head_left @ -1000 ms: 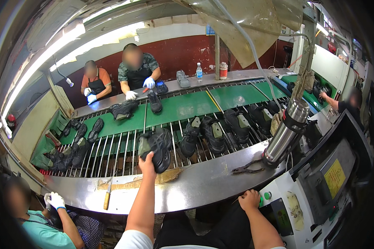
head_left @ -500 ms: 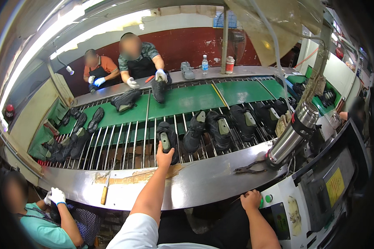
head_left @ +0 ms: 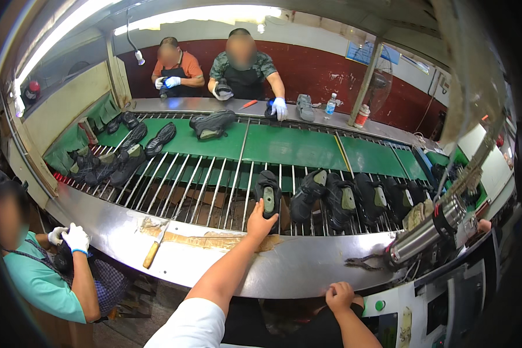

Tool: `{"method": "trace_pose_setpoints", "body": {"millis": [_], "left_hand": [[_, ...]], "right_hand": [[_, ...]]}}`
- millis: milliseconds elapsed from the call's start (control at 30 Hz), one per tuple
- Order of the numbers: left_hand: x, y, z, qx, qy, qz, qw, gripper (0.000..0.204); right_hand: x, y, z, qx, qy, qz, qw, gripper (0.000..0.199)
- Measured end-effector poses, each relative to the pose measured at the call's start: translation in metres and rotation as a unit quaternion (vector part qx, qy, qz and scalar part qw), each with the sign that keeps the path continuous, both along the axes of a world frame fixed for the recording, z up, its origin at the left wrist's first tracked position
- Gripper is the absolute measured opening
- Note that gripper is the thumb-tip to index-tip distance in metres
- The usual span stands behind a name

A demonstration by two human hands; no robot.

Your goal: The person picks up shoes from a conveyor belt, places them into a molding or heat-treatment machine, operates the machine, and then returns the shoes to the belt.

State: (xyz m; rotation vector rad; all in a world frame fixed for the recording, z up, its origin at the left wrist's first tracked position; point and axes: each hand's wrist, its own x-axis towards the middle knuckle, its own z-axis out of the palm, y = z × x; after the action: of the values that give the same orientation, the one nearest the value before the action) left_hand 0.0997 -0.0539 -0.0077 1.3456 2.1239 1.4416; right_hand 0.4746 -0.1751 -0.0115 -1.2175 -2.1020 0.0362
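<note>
My left hand (head_left: 261, 221) is closed round the heel end of a black shoe (head_left: 268, 188) with a grey-green insole showing, standing on the near metal rollers. Right of it stands another black shoe (head_left: 308, 197), tilted on the rollers, with several more in a row beyond. My right hand (head_left: 339, 296) is curled shut at the steel table's front edge, left of a machine's green button (head_left: 380, 305), with nothing visible in it.
The steel ledge (head_left: 214, 264) carries a wooden-handled knife (head_left: 152, 254), pliers (head_left: 364, 263) and a steel flask (head_left: 426, 235). Behind the rollers runs a green belt (head_left: 296, 145) with black shoes. Two people work across it; another person (head_left: 52, 278) is at my left.
My view has swung left. My right hand has left the machine's green button. The left hand keeps its grip on the shoe. Across the belt, a person has lifted a shoe.
</note>
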Motion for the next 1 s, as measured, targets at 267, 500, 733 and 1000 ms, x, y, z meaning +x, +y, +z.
{"method": "trace_pose_setpoints", "body": {"millis": [267,500,733,1000], "left_hand": [[-0.056,-0.009,0.022,0.017,0.016,-0.148,0.989,0.057],[-0.21,0.096,-0.025,-0.036,-0.092,-0.04,0.994,0.02],[-0.33,0.232,-0.041,-0.106,-0.033,0.111,0.988,0.033],[-0.434,0.324,-0.052,-0.228,0.203,0.144,0.941,0.063]], "right_hand": [[-0.137,0.084,0.003,-0.091,-0.06,0.173,0.979,0.006],[-0.14,0.098,-0.01,-0.129,-0.107,0.181,0.969,0.007],[-0.148,0.103,-0.007,-0.184,-0.105,0.175,0.961,0.008],[-0.142,0.124,-0.005,-0.221,-0.126,0.199,0.946,0.01]]}}
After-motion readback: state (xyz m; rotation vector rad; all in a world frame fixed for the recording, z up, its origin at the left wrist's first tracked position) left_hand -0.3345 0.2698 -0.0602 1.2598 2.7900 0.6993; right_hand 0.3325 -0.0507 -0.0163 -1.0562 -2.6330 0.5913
